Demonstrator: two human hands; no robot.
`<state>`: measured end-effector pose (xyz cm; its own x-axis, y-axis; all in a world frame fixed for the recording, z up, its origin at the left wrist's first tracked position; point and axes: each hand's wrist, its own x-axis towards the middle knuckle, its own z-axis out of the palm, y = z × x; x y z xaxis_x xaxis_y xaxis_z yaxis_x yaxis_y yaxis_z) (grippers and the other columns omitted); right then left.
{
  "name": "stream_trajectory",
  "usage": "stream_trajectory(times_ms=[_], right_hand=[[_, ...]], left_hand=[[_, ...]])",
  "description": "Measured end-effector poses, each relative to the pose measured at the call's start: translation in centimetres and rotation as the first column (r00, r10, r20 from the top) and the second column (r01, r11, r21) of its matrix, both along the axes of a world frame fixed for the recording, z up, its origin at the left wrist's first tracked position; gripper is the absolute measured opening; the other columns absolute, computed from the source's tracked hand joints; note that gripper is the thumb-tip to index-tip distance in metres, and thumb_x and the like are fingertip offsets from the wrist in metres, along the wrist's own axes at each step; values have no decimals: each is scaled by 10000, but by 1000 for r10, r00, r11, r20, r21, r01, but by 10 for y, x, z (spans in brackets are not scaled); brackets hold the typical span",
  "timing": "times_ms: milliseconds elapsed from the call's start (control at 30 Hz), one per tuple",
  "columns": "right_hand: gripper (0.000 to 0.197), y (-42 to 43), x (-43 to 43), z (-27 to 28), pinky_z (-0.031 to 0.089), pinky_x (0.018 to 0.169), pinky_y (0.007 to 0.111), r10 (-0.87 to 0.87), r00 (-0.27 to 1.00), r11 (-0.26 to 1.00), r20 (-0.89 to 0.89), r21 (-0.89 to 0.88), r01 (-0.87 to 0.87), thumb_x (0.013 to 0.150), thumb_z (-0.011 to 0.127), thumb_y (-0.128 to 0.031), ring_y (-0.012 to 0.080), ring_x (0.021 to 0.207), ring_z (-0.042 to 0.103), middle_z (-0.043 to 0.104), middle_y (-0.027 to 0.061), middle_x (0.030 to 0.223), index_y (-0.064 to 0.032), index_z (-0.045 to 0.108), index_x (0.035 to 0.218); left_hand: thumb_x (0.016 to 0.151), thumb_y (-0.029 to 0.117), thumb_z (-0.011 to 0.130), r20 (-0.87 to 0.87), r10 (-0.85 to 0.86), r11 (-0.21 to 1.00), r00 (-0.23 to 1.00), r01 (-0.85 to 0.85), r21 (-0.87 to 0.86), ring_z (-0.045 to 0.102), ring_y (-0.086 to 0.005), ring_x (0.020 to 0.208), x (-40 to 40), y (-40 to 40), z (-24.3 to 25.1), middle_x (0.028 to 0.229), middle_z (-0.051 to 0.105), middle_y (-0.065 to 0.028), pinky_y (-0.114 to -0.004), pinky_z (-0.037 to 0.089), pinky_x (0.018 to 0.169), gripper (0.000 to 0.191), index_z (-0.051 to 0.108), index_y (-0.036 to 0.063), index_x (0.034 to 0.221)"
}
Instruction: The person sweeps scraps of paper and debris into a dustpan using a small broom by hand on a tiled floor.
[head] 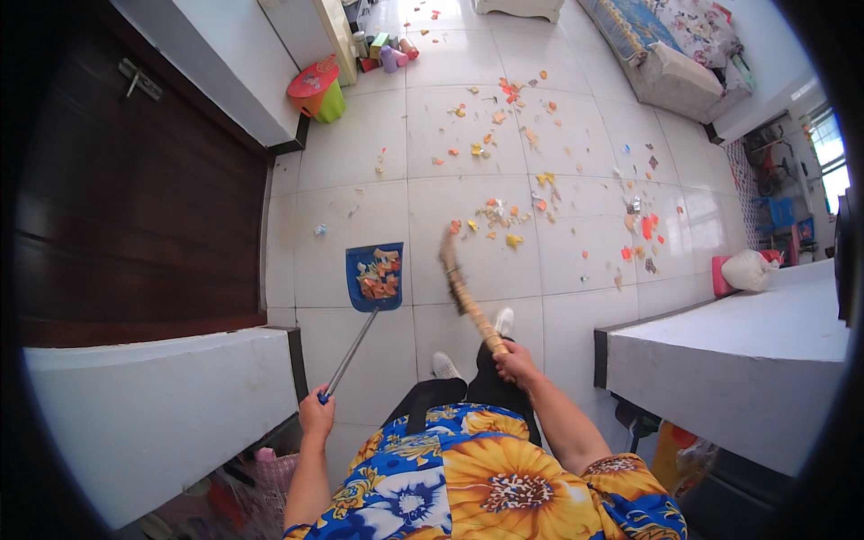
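Observation:
My left hand (316, 410) is closed around the metal handle (349, 354) of a blue dustpan (352, 283). The dustpan rests on the tiled floor and holds a heap of orange, tan and pale scraps (380, 278). My right hand (516, 364) grips the bound stem of a straw broom (472, 307), whose blurred bristle end is on or just above the tiles, right of the dustpan. Orange and yellow scraps (514, 241) lie beyond and beside the broom tip. More red, orange and silvery scraps (648, 226) are scattered to the right.
A dark wooden door (148, 202) stands at left, a red-and-green bin (331, 101) near its far end. Cups and bottles (388, 59) sit beside a cabinet. A sofa (675, 77) is at far right. Low white walls (729, 344) flank me; a white sack (746, 270) is at right.

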<state>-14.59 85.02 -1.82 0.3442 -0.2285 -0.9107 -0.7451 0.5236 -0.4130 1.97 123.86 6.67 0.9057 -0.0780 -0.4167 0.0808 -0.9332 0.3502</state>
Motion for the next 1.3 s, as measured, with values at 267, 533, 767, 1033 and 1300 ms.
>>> stream_trajectory(times_ms=[267, 533, 767, 1033, 1300], right_hand=[[325, -36, 43, -39, 360, 336, 246, 500, 862, 857, -84, 189, -479, 787, 577, -92, 95, 397, 433, 508, 15, 608, -142, 554, 1108], [286, -262, 176, -65, 439, 451, 335, 707, 663, 577, -244, -343, -741, 692, 587, -87, 197, 523, 561, 582, 94, 640, -53, 604, 976], [345, -341, 307, -44, 449, 811, 399, 668, 667, 217, -329, -772, -598, 737, 516, -90, 342, 880, 587, 624, 184, 876, -104, 556, 1079], [525, -364, 286, -56, 418, 886, 335, 590, 807, 422, -40, -836, -351, 680, 637, -67, 286, 1040, 553, 590, 188, 1065, -58, 496, 1186], [364, -250, 234, -13, 305, 305, 284, 287, 952, 948, -108, -115, -298, 754, 582, -65, 154, 369, 439, 486, 74, 554, -88, 511, 1110]], left_hand=[[714, 158, 619, 7, 90, 996, 996, -90, 10, 618, -290, 837, 7, -29, -4, 906, 643, -148, -349, 479, 752, 320, 619, 74, 1023], [717, 162, 615, -12, 263, 958, 965, -260, 118, 620, -292, 820, 3, -101, 16, 892, 643, -163, -359, 478, 734, 333, 618, 50, 1031], [706, 168, 631, -41, 416, 899, 908, -404, 171, 619, -287, 837, 2, -175, 19, 918, 645, -145, -353, 477, 753, 337, 626, 87, 1033], [707, 174, 634, -82, 469, 877, 880, -452, 161, 616, -290, 841, 26, -208, 19, 914, 647, -131, -361, 480, 752, 326, 632, 116, 1027], [718, 217, 616, -74, 335, 940, 939, -328, 99, 606, -312, 844, 69, -157, -12, 899, 643, -132, -388, 481, 743, 318, 628, 128, 1023]])
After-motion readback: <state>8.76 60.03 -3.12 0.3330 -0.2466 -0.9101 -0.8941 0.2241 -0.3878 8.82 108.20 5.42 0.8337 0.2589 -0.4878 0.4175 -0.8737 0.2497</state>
